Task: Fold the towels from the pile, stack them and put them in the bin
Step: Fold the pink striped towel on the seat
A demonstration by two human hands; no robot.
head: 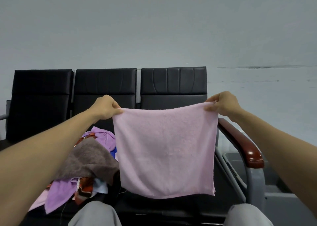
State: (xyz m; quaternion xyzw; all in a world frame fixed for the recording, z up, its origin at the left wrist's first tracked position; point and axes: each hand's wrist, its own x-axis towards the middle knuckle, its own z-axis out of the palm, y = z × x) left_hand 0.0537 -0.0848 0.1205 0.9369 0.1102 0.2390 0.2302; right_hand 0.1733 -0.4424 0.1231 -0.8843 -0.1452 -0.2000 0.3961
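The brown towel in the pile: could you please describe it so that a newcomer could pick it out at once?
Start at the row of black seats against the wall. Left of the held-up pink towel a heap of cloths lies on them, with the brown towel draped over its top. It is the only brown piece among lilac, orange-patterned and blue ones.

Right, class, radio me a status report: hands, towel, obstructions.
Left grip pinches top left corner of towel; right grip the top right. Towel hangs open, unfolded. Pile lies behind, lower left.

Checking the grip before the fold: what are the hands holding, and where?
The pink towel, hanging spread out: left hand pinches its top left corner, right hand its top right corner.
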